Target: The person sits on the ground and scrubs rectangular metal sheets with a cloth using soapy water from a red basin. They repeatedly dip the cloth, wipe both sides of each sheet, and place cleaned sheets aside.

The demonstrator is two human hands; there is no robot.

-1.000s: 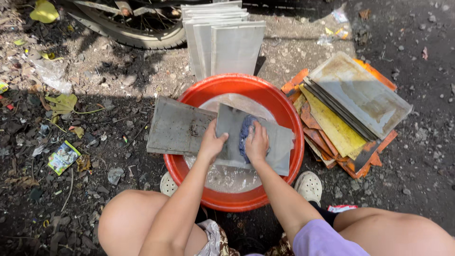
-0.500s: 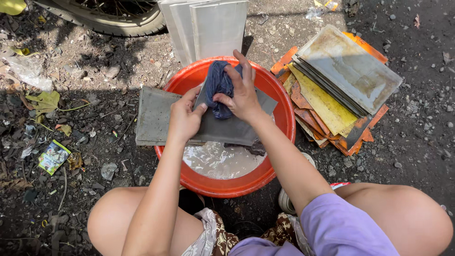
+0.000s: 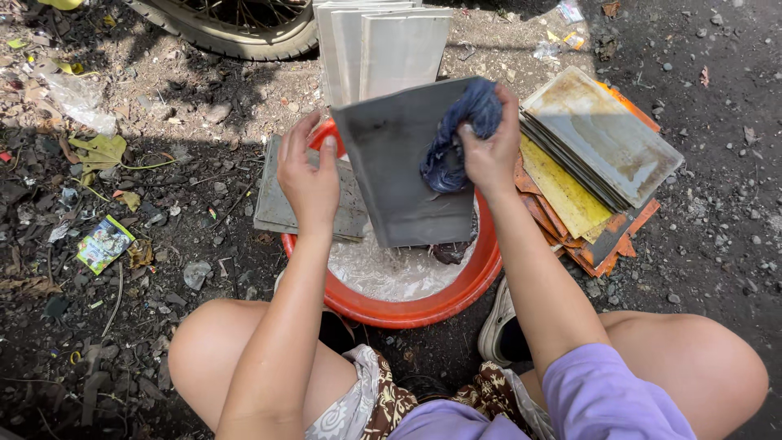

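Observation:
My left hand (image 3: 308,178) grips the left edge of a grey tile (image 3: 403,163), tilted up over an orange basin (image 3: 423,305) of soapy water. My right hand (image 3: 489,151) presses a dark blue cloth (image 3: 454,134) against the tile's upper right face. A second grey tile (image 3: 281,204) lies flat across the basin's left rim, under my left hand.
White tiles (image 3: 391,49) lean upright behind the basin. A stack of dirty tiles (image 3: 595,155) lies on the right. A wheel (image 3: 236,28) is at the top. A packet (image 3: 104,243), leaves and stones litter the dirt ground at left. My knees and a shoe (image 3: 495,322) flank the basin.
The grey tile has been lifted from lying across the basin to a raised tilt. My right hand with the cloth moved up and right on it; my left hand now holds the tile's edge.

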